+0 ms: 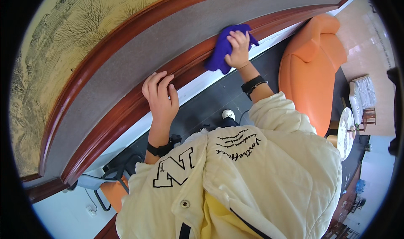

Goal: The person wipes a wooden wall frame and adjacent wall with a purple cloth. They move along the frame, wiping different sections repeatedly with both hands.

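Observation:
My right hand (239,49) presses a purple cloth (217,54) against the lower reddish-brown wooden moulding (126,112) of a large framed picture (85,27). Its fingers are curled over the bunched cloth, which overhangs the moulding's lower edge. To the left, my left hand (161,97) is spread, with its fingertips at the same moulding and nothing held. A grey border (132,52) lies between the inner and outer wooden mouldings. Both wrists have black bands.
An orange sofa (306,78) stands right of my right arm, near a round patterned table (345,133) and a striped armchair (363,93). A chair with an orange seat (112,188) is at lower left. White wall and dark floor tiles (217,93) lie below the frame.

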Action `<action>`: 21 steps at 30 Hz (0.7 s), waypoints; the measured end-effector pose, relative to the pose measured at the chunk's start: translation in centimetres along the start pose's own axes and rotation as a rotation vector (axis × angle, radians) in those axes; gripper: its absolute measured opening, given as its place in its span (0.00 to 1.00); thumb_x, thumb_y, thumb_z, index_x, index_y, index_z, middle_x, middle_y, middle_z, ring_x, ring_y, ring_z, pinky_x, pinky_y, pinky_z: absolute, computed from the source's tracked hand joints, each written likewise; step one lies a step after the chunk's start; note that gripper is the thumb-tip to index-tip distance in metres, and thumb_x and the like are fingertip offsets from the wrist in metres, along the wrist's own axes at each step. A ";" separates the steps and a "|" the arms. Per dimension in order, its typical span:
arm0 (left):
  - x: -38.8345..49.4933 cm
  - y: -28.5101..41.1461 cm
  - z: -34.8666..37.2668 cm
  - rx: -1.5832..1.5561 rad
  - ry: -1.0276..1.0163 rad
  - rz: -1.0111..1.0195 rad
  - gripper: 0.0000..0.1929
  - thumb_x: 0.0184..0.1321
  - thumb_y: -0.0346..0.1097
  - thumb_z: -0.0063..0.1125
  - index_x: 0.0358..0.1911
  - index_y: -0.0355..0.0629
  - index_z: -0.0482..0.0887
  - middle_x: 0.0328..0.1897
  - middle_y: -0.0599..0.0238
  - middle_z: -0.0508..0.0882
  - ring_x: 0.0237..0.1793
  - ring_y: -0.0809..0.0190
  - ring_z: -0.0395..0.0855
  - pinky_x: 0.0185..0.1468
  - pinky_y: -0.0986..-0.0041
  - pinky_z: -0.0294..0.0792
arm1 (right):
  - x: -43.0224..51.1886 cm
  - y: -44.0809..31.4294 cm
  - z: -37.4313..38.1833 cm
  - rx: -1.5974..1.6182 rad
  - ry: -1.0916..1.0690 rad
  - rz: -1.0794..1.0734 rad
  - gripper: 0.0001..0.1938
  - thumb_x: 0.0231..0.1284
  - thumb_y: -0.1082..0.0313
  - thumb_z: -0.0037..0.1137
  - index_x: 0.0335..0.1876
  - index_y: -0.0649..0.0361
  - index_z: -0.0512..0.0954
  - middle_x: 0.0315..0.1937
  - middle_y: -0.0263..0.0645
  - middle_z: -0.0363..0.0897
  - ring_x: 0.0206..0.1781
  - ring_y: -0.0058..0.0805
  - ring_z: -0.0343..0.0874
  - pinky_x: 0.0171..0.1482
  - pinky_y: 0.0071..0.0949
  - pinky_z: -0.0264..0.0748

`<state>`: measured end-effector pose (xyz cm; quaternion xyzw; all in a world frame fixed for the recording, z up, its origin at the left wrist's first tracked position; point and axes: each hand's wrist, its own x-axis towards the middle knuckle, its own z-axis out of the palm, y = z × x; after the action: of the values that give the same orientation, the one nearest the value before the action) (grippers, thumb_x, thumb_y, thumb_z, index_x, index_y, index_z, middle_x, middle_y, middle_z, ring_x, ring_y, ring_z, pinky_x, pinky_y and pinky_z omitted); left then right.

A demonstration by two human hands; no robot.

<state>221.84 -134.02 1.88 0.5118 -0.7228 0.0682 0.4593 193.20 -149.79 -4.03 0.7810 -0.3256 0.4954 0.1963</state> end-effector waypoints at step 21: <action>7.5 9.3 14.5 0.050 -0.201 0.131 0.22 0.58 0.29 0.53 0.59 0.41 0.76 0.67 0.54 0.73 0.71 0.45 0.64 0.73 0.51 0.54 | -2.5 12.4 -3.6 0.019 -0.116 -0.019 0.30 0.42 0.49 0.64 0.55 0.47 0.74 0.64 0.40 0.71 0.60 0.45 0.73 0.64 0.62 0.58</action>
<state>205.36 -143.05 2.56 0.4789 -0.7952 0.0643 0.3662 181.38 -155.53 -4.94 0.8133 -0.3241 0.4506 0.1745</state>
